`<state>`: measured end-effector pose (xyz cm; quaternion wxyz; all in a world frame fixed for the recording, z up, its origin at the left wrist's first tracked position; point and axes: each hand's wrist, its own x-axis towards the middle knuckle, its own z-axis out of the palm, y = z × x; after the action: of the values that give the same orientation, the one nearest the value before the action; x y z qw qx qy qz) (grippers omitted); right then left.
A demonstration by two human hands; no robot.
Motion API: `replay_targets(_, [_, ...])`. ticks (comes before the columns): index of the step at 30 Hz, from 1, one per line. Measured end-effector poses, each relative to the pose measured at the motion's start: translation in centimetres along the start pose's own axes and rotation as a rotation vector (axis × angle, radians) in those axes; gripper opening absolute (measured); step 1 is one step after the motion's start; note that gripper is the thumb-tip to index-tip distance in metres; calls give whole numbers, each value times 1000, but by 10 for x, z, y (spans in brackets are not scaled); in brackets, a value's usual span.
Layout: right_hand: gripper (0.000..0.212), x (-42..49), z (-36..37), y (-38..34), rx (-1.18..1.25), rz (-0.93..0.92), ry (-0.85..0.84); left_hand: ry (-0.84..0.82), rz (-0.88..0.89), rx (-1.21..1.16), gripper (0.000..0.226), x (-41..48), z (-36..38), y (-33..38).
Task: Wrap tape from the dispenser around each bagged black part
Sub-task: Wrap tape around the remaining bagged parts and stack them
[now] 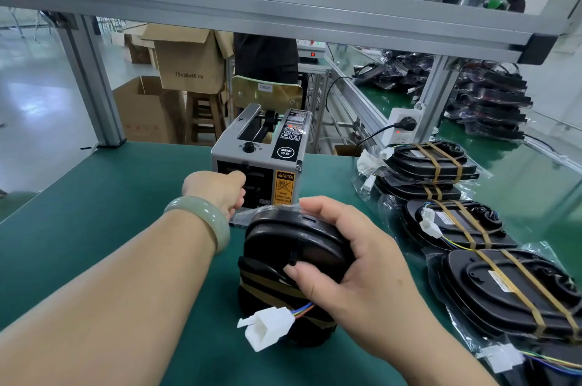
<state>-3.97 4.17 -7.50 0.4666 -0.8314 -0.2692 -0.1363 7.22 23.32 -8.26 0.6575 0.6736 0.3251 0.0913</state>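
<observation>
Black bagged part (pixel 283 237), likely stiff but slippery: right hand (pixel 356 266) grips its rim; left hand (pixel 217 189), eleven o'clock at the dispenser (pixel 261 149), hides its hold.

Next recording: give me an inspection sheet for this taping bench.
Surface: green mat covers the bench.
Job's things: tape dispenser at centre; bagged black part carries one brown band; taped parts lie in a row at right.
Clutter: nothing seen.
Grippers: left hand curled at the dispenser's outlet, any tape grip hidden; right hand grips the bagged black part.
Cables: white connector hangs from the held part; black power cord runs to a socket strip.
Surroundings: cardboard boxes, stool, aluminium frame.
</observation>
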Motion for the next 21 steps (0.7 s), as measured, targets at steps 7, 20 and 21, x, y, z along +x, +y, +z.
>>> replay_targets(7, [57,0,0,-1,-9,1,-7,-224,-107,-107,26,-10,-22,1])
replay_targets(20, [51,-4,2,-11,-56,18,25,-501,263,-36,44,-117,-67,12])
replay_targets(21, [47,-4,3,-12,-58,36,34,-497,294,-14,47,-122,-66,10])
